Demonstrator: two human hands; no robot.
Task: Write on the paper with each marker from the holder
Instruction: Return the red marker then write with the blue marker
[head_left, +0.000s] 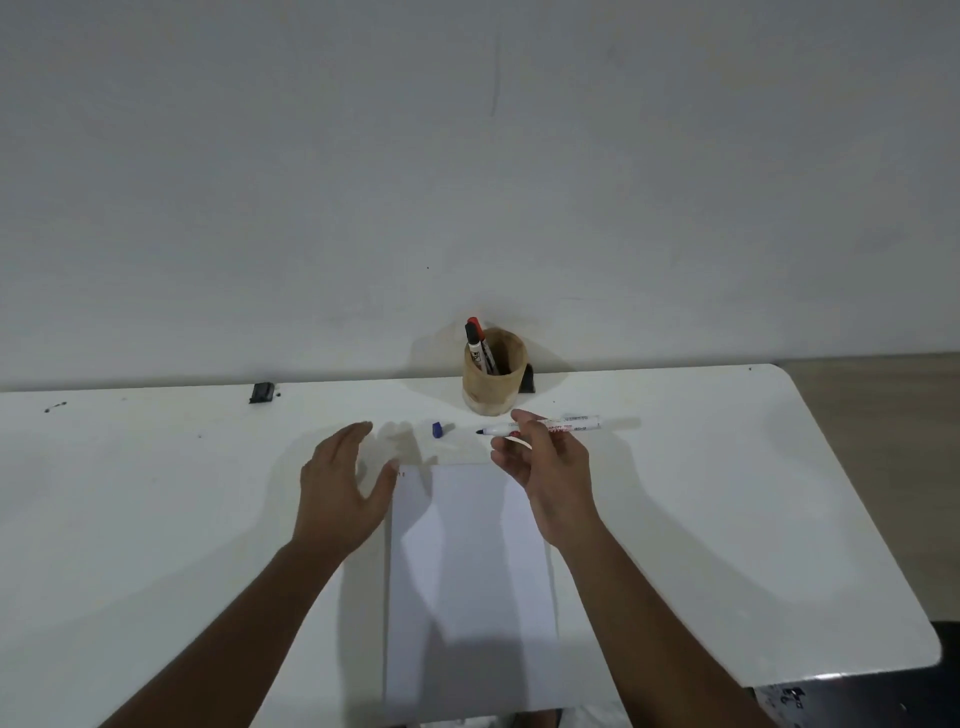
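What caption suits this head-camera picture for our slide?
Right hand pinches an uncapped marker beyond the paper; blue cap on the table, two markers in the holder.

Dim, cool light, soft doubled shadows, mild wide-angle bowing, slight softness throughout.

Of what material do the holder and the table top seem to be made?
Holder: apparently wood or bamboo; tan, matte, with an uneven surface and a paler base. Table top: white, smooth and glossy, perhaps laminate or painted board; a bright reflection shows at its near right corner.
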